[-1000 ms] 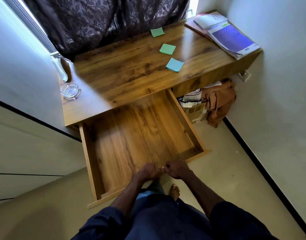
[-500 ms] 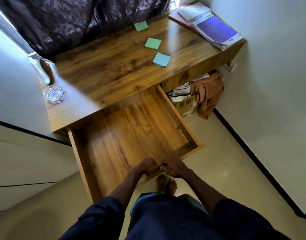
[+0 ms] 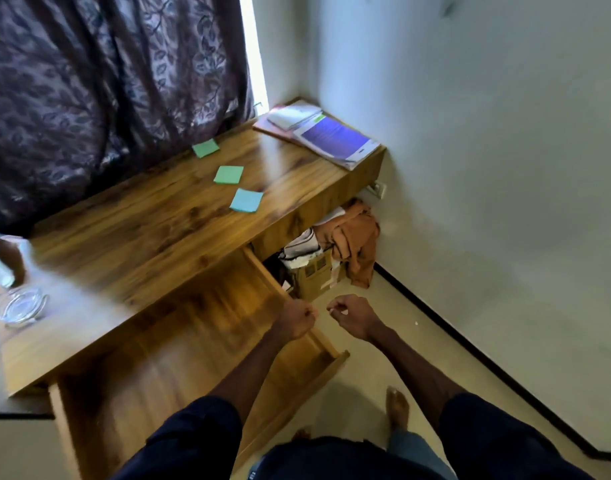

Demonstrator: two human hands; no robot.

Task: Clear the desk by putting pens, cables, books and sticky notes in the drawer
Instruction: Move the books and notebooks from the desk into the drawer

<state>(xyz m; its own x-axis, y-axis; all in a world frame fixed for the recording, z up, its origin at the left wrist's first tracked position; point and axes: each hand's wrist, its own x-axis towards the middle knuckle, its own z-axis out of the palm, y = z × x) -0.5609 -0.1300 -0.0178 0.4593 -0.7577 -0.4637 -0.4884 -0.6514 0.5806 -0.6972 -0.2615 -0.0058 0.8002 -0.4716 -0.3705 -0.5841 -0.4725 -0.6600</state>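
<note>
Gaping wooden drawer (image 3: pixel 158 358); desk (image 3: pixel 141 237) above

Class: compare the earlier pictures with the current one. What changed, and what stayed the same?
The left hand and right hand let go of the drawer front and lifted away, curled, holding nothing. The drawer stays open; sticky notes and books lie unmoved on the desk.

Daylight from overexposed strip (image 3: pixel 253 46) beside dark curtain (image 3: pixel 106 81); no detail within strip. Room otherwise moderately bright, light soft. Pale sheen across desk (image 3: pixel 158 230) top, strongest at left near glass dish (image 3: pixel 18 306), itself blurred. Motion blur smears drawer (image 3: pixel 193 341) floor grain and left hand (image 3: pixel 297 318); right hand (image 3: pixel 354 315) slightly sharper. Deep shadow under desk. Wide-angle distortion: wall (image 3: pixel 487 168) corner leans, sleeves (image 3: pixel 193 438) at bottom edge loom large.
</note>
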